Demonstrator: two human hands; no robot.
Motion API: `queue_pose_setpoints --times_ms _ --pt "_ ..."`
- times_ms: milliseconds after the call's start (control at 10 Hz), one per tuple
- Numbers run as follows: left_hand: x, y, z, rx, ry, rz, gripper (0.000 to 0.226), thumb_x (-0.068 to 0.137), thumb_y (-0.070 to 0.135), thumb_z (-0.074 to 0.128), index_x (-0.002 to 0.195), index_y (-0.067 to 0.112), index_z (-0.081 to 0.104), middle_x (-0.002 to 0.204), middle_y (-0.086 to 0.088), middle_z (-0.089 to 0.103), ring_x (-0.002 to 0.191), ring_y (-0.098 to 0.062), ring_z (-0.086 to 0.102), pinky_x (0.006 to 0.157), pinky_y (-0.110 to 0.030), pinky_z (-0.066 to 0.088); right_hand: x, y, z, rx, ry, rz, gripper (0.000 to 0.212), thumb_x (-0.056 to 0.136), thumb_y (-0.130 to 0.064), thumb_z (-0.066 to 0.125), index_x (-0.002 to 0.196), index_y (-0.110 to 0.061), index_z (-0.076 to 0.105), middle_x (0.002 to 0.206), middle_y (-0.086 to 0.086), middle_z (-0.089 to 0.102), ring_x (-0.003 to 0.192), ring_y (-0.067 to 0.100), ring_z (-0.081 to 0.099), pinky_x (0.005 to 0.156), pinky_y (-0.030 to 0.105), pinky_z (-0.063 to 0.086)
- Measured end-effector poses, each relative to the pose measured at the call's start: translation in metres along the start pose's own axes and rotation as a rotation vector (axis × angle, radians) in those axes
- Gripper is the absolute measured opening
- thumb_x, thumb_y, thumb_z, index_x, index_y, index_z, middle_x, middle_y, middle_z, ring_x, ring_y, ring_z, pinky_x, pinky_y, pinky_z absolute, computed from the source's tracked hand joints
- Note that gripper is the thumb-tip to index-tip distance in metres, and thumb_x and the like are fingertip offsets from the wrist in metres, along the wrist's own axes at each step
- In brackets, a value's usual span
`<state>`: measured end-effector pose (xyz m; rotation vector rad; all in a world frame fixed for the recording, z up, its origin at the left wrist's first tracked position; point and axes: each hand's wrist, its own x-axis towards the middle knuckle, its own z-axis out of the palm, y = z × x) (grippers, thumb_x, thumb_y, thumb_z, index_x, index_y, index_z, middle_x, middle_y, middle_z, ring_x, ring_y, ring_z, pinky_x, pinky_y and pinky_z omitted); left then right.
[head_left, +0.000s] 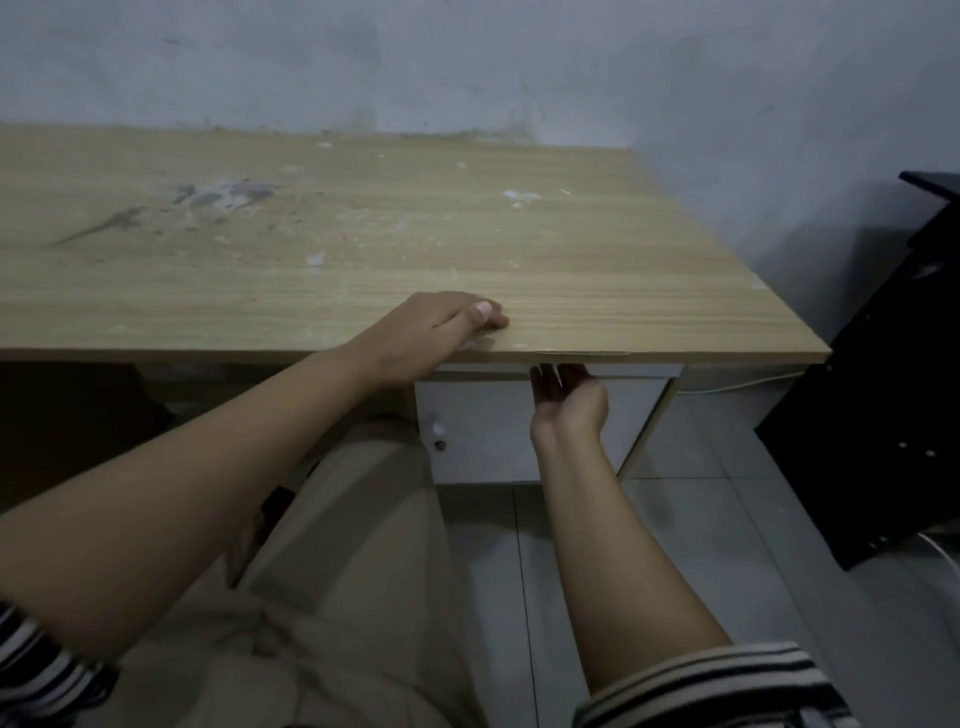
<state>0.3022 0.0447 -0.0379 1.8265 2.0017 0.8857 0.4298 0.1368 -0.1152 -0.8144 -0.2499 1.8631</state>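
Note:
A light wooden desk (597, 270) stands against a grey wall. My left hand (441, 325) rests on the desktop close to its front edge, thumb on top and fingers lying loosely on the wood, holding nothing. My right hand (566, 400) is turned palm up just below the front edge. Its fingers reach up to the top of a white drawer front (639, 370), and the desktop's lip hides the fingertips. Beneath the drawer is a white cabinet door (483, 441) with a small round lock.
The desktop carries white flecks and a grey smear at the back left. A black stand or piece of furniture (878, 395) leans at the right, with a white cable near it. Grey floor tiles (675, 519) lie below. My beige trousers fill the lower middle.

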Motion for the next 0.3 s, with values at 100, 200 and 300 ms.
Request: queue_pose_setpoints --times_ms 100,200,300 --pt "-0.0001 0.0006 -0.0026 -0.039 -0.004 -0.016 0.04 0.1 0.03 0.029 0.118 0.019 0.063 0.134 0.001 0.057 0.121 -0.007 0.047 0.095 -0.013 0.031 0.0126 -0.0011 -0.0015 0.008 -0.025 0.036 0.022 0.097 -0.01 0.036 0.1 -0.006 0.057 0.09 0.01 0.057 0.085 0.024 0.056 0.107 0.042 0.042" --pt "0.0021 -0.0014 -0.0011 -0.011 -0.018 -0.006 0.038 0.1 0.029 0.03 0.119 0.021 0.062 0.135 0.002 0.056 0.119 -0.004 0.045 0.093 -0.008 0.028 0.0136 -0.0066 -0.0082 -0.062 -0.09 0.056 0.02 0.096 -0.01 0.039 0.093 -0.009 0.059 0.093 0.009 0.06 0.093 0.025 0.057 0.107 0.042 0.041" --pt "0.0023 -0.0001 -0.0004 0.009 -0.003 0.008 0.035 0.099 0.028 0.034 0.119 0.022 0.062 0.134 0.002 0.057 0.121 -0.007 0.047 0.095 -0.014 0.03 0.0066 -0.0089 -0.0109 -0.191 -0.158 0.041 0.02 0.096 -0.008 0.039 0.096 -0.011 0.058 0.099 0.007 0.059 0.106 0.027 0.055 0.103 0.044 0.041"
